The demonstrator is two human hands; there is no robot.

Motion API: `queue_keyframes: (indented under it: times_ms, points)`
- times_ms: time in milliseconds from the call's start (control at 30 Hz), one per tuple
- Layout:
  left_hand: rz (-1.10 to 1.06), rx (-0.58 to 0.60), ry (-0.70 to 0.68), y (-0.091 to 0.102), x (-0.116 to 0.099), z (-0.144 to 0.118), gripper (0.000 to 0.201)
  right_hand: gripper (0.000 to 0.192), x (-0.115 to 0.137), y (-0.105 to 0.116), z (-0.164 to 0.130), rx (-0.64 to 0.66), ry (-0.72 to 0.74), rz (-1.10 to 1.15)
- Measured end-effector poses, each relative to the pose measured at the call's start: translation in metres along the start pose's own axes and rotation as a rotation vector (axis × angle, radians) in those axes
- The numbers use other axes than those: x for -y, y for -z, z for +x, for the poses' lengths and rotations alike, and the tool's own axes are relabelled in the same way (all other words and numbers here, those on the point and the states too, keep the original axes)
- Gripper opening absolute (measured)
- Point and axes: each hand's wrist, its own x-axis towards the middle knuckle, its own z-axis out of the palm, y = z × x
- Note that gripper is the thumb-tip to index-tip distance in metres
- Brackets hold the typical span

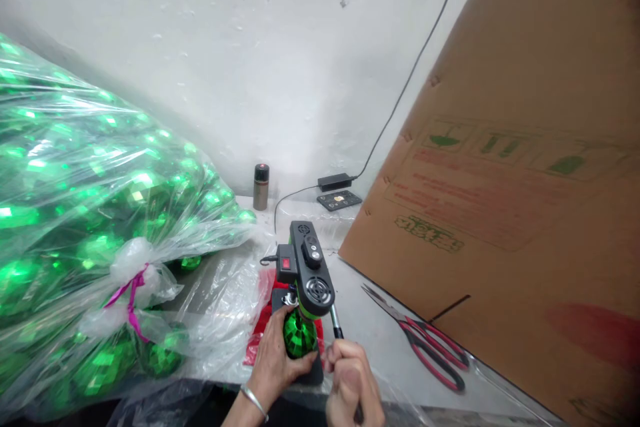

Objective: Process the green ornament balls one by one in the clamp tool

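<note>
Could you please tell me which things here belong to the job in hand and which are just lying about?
In the job: green ball in left hand; black machine; lever in right hand; probably the bag of balls.

Apparently lying about: scissors; bottle; cardboard box.

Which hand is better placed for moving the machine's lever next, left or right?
Probably the right hand: it is already closed around the lever, while the left hand steadies the faceted green ball beneath the black machine.
</note>
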Motion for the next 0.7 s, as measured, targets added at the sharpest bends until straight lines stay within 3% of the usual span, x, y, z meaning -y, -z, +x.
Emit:
queue_keyframes:
  times_ms: [100,233,433,600,700]
  points:
    - [0.010,-0.006,-0.013,0.000,0.000,-0.001,0.075,0.035,-0.012,-0.001,-0.010,-0.016,0.050,-0.003]
    - [0.014,0.014,0.003,0.002,-0.001,-0.001,0.074,0.034,-0.011,0.004,-0.003,0.063,0.109,0.004]
    - [-0.041,0.025,0.054,0.002,0.003,0.000,0.080,0.034,0.034,0.002,0.057,0.044,-0.154,-0.018]
    - [-0.003,-0.099,0.070,0.012,0.027,-0.044,0.092,0.038,0.056,-0.009,0.078,-0.023,-0.237,-0.015]
    - [0.082,-0.113,0.054,0.020,0.040,-0.084,0.075,0.038,0.067,-0.017,0.071,-0.131,-0.369,-0.064]
